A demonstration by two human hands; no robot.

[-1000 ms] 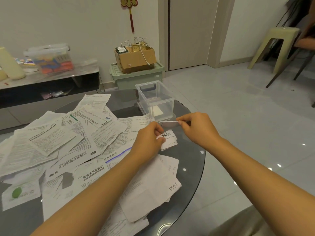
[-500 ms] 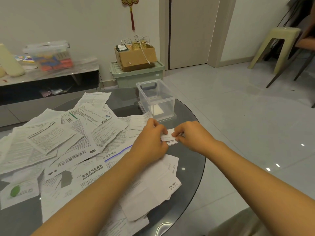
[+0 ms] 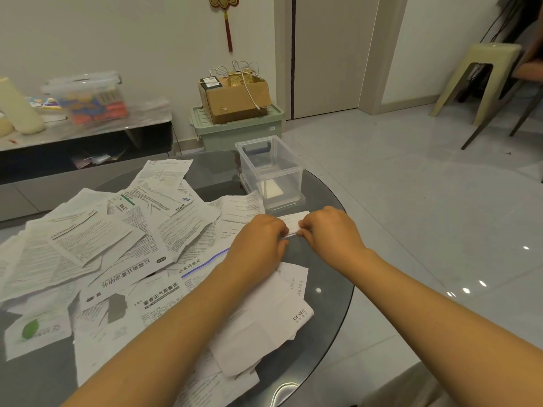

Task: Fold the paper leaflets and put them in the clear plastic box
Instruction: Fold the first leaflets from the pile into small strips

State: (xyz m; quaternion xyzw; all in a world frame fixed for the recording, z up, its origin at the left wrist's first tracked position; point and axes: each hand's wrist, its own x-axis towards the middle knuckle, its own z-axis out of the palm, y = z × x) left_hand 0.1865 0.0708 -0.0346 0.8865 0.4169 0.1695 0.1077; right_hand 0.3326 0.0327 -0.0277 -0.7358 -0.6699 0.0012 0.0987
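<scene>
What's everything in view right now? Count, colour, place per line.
small folded white paper leaflet: one, white, pinched between both hands near the box
clear plastic box: one, transparent, far table edge, a pale folded piece inside
loose printed paper leaflets: many, white, spread across the table's left
round dark glass table: one
brown cardboard box: one, atop a pale green bin
beige plastic stool: one, far right
left hand: on the leaflet
right hand: on the leaflet

Two hands, one clear plastic box, many loose leaflets, one cardboard box, one stool
</scene>
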